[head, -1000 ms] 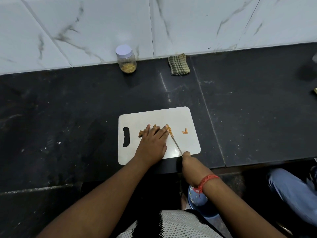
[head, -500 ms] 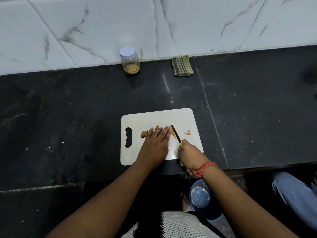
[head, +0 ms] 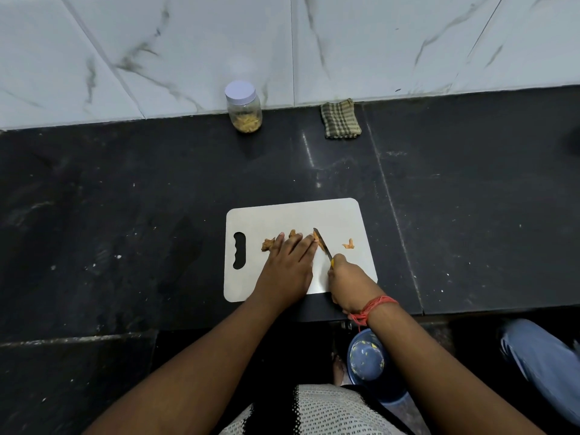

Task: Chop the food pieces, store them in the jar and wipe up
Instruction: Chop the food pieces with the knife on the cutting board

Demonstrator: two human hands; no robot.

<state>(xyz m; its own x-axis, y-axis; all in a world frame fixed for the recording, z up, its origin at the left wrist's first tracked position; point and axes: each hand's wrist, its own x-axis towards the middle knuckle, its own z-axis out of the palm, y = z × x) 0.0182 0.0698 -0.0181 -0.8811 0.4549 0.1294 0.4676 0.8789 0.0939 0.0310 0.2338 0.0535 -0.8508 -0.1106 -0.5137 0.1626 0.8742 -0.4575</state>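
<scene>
Nearest the camera: a white knit garment [head: 317, 412], and below the counter edge a blue bowl [head: 367, 356] flecked with yellow scraps; a blue-clad leg [head: 546, 365] shows at far right. Right wrist carries a red thread band [head: 373, 307]. Right hand [head: 350, 285] is curled round the handle of a knife [head: 322, 243], only a sliver of yellow handle showing; the blade angles up and to the left, its edge against an orange food piece at the left hand's fingertips. Left hand [head: 287, 266] lies flat, fingers straight and together, pressing down on the food pieces [head: 268, 244], which poke out to the left and beyond the fingertips; how many lie beneath cannot be told. One small cut piece [head: 348, 244] sits apart to the right of the blade. All rest on a white cutting board [head: 282, 218], handle slot at left, on the black counter [head: 125, 215]. Farther back, against the marble wall: a lidded jar [head: 243, 106] partly filled with yellowish pieces, and to its right, well apart, a folded checked cloth [head: 340, 119].
</scene>
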